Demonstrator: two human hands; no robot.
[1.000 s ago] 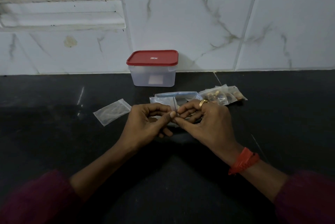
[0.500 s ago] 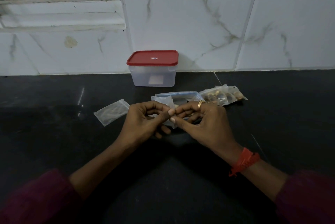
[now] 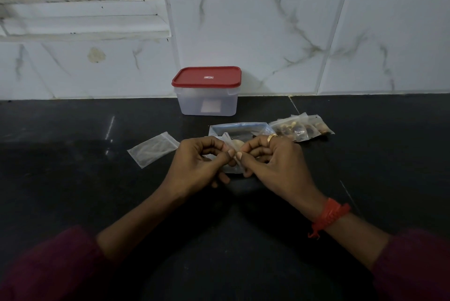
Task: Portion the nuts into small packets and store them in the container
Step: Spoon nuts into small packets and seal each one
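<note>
Both hands pinch one small clear zip packet (image 3: 234,167) between thumb and forefinger tips, the left hand (image 3: 199,163) on its left side and the right hand (image 3: 276,163) on its right. The thumbs nearly meet, and the other fingers are curled beneath. A pale nut (image 3: 237,143) shows through the film.

The packet looks thin, limp, slick and nearly weightless. It is probably best held at the stiffer zip strip, pinched firmly and kept mouth-up so nothing spills.

Just beyond the grip lies a larger zip bag (image 3: 239,128). Filled packets (image 3: 302,129) sit beyond and to the right. An empty packet (image 3: 153,148) lies flat to the left on the black countertop (image 3: 73,179). Farther beyond, by the tiled wall (image 3: 267,33), stands the container (image 3: 207,104) with its red lid (image 3: 206,77) on.
</note>
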